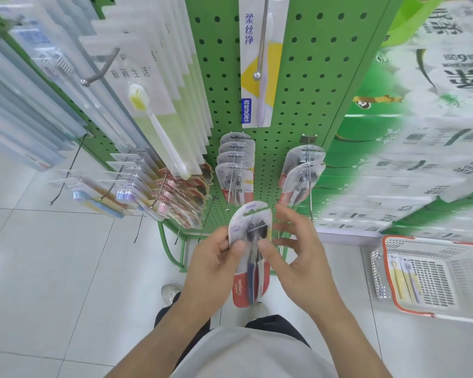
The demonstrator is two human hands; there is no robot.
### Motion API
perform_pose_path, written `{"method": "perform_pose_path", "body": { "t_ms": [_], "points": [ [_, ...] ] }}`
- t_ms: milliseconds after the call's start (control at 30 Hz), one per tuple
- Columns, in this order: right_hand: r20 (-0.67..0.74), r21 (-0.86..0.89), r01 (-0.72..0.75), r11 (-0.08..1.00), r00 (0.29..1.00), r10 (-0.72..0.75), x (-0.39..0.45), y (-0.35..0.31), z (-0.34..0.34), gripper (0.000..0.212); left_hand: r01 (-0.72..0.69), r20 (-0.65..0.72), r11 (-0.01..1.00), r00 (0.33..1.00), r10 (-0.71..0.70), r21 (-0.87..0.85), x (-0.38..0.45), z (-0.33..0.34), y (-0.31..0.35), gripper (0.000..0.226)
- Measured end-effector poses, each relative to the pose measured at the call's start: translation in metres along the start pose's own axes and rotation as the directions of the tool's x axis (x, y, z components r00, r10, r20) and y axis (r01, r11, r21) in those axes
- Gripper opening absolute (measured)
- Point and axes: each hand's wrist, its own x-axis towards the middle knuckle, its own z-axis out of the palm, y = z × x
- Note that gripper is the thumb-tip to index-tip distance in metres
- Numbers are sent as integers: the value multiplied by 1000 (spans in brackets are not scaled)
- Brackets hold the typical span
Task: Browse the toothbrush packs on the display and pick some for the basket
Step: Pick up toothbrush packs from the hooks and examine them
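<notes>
A twin toothbrush pack (250, 252) with a red bottom and dark brushes is held upright in front of the green pegboard display (306, 85). My left hand (216, 266) pinches its left edge between thumb and fingers. My right hand (295, 255) presses its thumb on the pack's front, the other fingers spread out behind it. Matching packs (235, 173) hang on hooks just above, with two more (302, 175) to the right. A white basket with an orange rim (432, 274) stands on the floor at the right and holds a pack of yellow and purple brushes (404, 279).
Long clear toothbrush packs (153, 105) fill the display's left side, with small colourful packs (137, 195) on lower hooks. Bare metal hooks (310, 197) stick out toward me. Stacked tissue packages (421, 132) stand at the right. My shoe (171, 291) is on the white tiled floor.
</notes>
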Motion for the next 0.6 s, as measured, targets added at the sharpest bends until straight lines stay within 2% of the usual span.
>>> {"method": "perform_pose_path", "body": {
  "t_ms": [67,133,300,467,600],
  "points": [
    [74,27,-44,999,996,42,2,-3,1,55,16,11,998,1000,-16,-63,1,-1,-1,27],
    [83,40,-43,998,996,40,3,-6,2,54,19,-3,997,1000,-19,-75,2,-1,-3,25],
    [-107,113,-28,993,993,40,6,-8,-8,52,46,-30,999,999,-46,21,10,2,-10,27],
    [-272,81,-55,995,959,76,7,-4,-28,48,-2,134,992,991,-15,124,20,23,-8,55],
    [-302,-29,-112,993,948,98,5,5,-42,48,-91,249,963,968,26,253,26,41,-9,61]
  ]
}}
